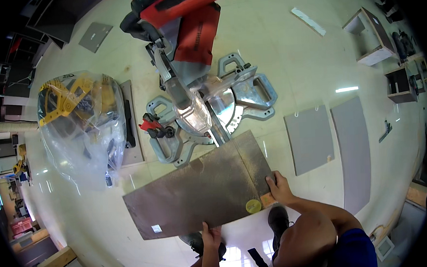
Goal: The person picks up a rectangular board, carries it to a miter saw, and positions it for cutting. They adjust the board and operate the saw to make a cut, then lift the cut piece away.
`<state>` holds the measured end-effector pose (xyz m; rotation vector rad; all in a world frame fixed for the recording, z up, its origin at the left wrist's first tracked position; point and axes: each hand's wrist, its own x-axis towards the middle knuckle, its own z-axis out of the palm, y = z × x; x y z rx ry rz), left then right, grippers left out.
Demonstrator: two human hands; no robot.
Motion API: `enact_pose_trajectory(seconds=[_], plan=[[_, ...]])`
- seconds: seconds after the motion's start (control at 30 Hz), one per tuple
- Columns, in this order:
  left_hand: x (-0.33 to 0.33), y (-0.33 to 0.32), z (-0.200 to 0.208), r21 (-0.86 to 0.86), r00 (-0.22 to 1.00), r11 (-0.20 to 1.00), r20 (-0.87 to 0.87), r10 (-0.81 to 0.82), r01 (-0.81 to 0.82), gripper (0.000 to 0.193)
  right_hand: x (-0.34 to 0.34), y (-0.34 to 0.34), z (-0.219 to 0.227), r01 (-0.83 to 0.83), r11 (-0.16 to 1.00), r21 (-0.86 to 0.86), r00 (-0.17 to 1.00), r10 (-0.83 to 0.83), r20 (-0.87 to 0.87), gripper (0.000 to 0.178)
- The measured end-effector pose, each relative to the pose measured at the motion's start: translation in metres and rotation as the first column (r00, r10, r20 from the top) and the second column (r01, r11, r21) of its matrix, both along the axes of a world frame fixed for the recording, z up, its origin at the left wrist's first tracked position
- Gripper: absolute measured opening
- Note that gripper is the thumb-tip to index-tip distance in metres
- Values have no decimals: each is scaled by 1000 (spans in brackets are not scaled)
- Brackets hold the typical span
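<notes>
A large brown-grey board, dusted with sawdust toward its right end, lies tilted in front of a mitre saw. My left hand grips the board's near edge, thumb on top and fingers underneath. At the right end, my right hand is closed on the edge, next to an orange patch. Beside that patch is a round yellow-green disc; whether it is a sticker or a loose thing I cannot tell. A small white label sits near the left corner. The board's far edge overlaps the front of the saw's base.
To the left, a yellow power tool is wrapped in clear plastic. Two grey panels lie at the right. A white strip, a grey panel and an open box are farther off. My shoes are close to the board.
</notes>
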<state>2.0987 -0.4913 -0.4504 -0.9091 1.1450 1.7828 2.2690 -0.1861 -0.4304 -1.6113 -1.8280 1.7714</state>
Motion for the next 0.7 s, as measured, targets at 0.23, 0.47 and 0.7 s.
enact_pose_trajectory(seconds=[0.23,0.47,0.7], plan=[[53,-34,29,-11,996,997,51,71,-70,34,23,12,29,-202,970,-132,963,221,151,38],[45,-28,80,-119,995,988,-2,98,-98,23,0,46,86,-279,953,-119,960,272,-70,47],[-32,39,165,-415,961,874,-213,176,-252,22,-44,86,111,-482,445,755,680,733,2,60]])
